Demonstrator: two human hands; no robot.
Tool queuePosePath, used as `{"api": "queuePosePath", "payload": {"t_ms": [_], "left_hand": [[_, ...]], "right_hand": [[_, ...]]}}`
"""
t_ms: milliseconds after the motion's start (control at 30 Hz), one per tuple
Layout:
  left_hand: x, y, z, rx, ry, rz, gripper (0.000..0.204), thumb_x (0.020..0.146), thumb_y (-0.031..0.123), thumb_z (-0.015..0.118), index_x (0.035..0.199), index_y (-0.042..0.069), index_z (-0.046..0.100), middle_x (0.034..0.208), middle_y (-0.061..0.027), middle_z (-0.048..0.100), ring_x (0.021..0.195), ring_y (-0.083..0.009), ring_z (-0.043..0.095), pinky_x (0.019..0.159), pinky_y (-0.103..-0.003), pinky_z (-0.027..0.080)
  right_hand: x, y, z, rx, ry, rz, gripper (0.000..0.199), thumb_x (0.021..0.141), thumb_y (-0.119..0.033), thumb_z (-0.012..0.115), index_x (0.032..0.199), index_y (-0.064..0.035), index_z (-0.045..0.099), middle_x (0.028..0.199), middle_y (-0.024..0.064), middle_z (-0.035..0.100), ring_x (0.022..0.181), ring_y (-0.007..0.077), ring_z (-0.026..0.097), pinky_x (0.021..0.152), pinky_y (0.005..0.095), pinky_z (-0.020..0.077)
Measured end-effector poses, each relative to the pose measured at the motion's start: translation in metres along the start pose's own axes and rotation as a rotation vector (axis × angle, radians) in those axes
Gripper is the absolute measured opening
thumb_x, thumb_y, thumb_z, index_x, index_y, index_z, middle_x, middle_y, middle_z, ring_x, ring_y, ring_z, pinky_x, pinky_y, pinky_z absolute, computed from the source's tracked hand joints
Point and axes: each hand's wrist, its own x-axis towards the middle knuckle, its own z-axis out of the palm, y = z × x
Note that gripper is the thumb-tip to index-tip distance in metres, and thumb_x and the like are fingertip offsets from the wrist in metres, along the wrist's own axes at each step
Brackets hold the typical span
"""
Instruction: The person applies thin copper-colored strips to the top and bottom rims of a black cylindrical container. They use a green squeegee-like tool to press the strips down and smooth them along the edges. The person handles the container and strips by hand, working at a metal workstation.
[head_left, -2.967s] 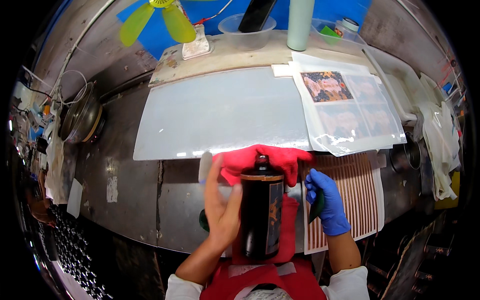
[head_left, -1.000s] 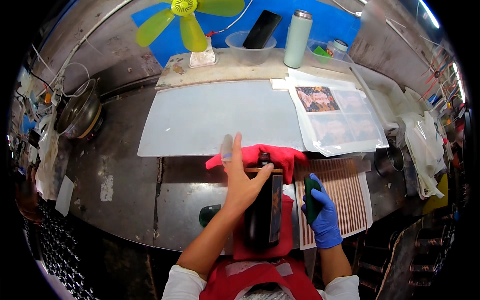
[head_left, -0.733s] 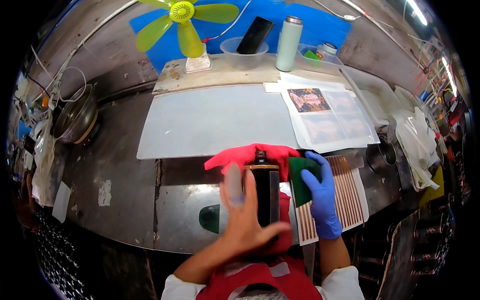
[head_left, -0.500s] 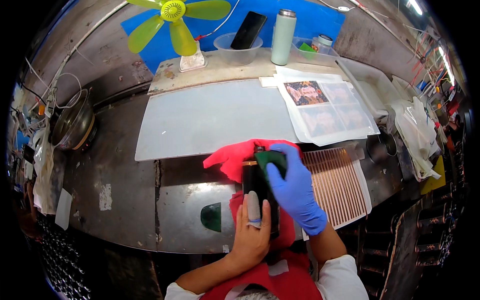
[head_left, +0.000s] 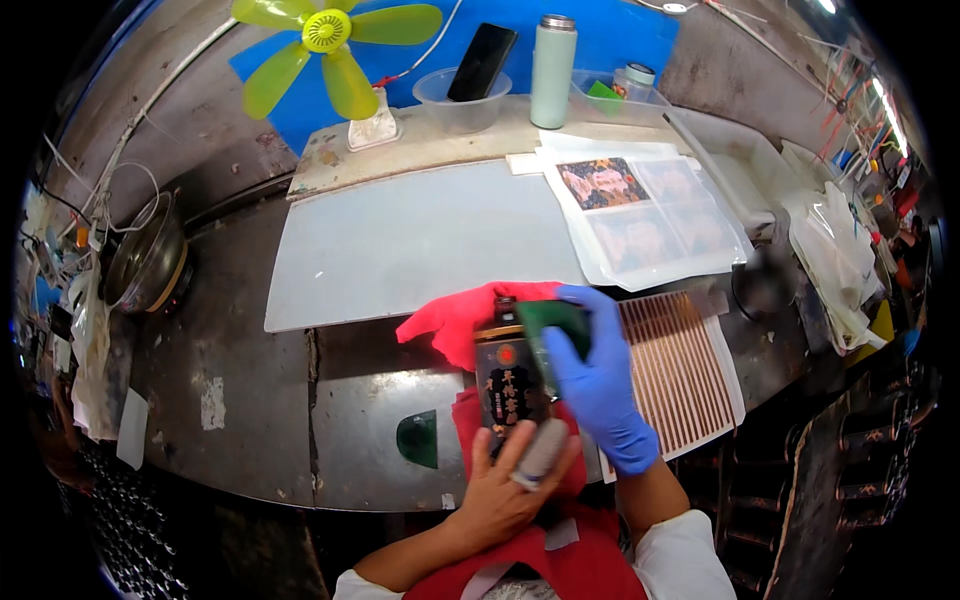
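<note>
A dark bottle with a dark label lies lengthwise toward me on a red cloth at the table's near edge. My left hand, bare and with a wrapped finger, grips the bottle's base. My right hand, in a blue glove, presses a green scrubbing pad against the bottle's upper right side, near the neck. The bottle's cap end rests on the red cloth.
A white board lies beyond the bottle, with clear sleeves holding printed sheets to its right and a striped sheet near my right hand. A small green piece sits to the left. A yellow fan, a bowl with a phone and a flask stand at the back. A metal pot is far left.
My left hand slid from the bottle's upper part down to its base. My right hand brought the green pad from the bottle's right side onto its upper part.
</note>
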Motion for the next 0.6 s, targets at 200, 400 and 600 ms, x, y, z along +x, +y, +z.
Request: {"api": "queuePosePath", "payload": {"t_ms": [200,400,600], "left_hand": [[-0.015,-0.015,0.017,-0.444,0.052,-0.244,0.094,0.073,0.038,0.071,0.14,0.0,0.018,0.137,-0.0339,0.027,0.125,-0.0499,0.03,0.098,-0.059,0.027],[-0.021,-0.011,0.002,-0.503,0.136,-0.351,0.101,0.075,0.041,0.069,0.141,-0.005,0.008,0.136,-0.0332,0.029,0.128,-0.0465,0.029,0.104,-0.059,0.011],[0.011,0.004,-0.003,-0.055,-0.043,-0.101,0.077,0.067,0.036,0.077,0.129,0.003,0.046,0.127,-0.0356,0.039,0.123,-0.0499,0.032,0.101,-0.06,0.02]], "right_hand": [[-0.003,0.059,-0.008,0.407,-0.005,0.277,0.033,0.083,-0.008,0.061,0.113,-0.0032,0.05,0.105,0.0068,0.055,0.094,0.0138,0.054,0.083,0.0263,0.0448],[-0.01,0.071,-0.02,0.42,0.068,0.322,0.033,0.085,-0.009,0.058,0.116,-0.0039,0.049,0.102,0.0076,0.057,0.091,0.0144,0.056,0.08,0.0273,0.0468],[0.002,0.011,-0.001,0.031,-0.038,0.013,0.033,0.085,-0.01,0.058,0.115,-0.0065,0.049,0.097,0.018,0.06,0.089,0.0285,0.062,0.077,0.0337,0.0477]]}}
